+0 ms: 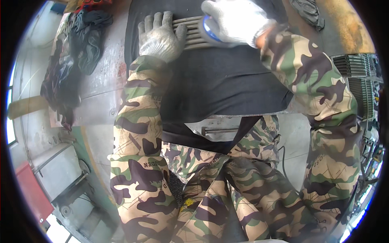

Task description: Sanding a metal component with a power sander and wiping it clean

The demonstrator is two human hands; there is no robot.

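Note:
My left hand (160, 36), in a pale knitted glove, lies with its fingers spread over the left end of a slatted metal grate (190, 35). The grate's parallel bars run left to right across a black cloth (223, 81). My right hand (241, 22), gloved in white, is closed over a round grey pad with a blue rim (210, 29). That pad rests on the bars, and the hand hides most of its top. Bars beneath the pad and the grate's right end are covered from sight.
Crumpled dark cloths (87, 38) lie on the metal table (99, 97) to the left. A grey cloth bundle (308, 14) sits at the far right. Stacked slatted metal pieces (356, 81) stand right of the table. A wheeled grey machine (60, 170) is at lower left.

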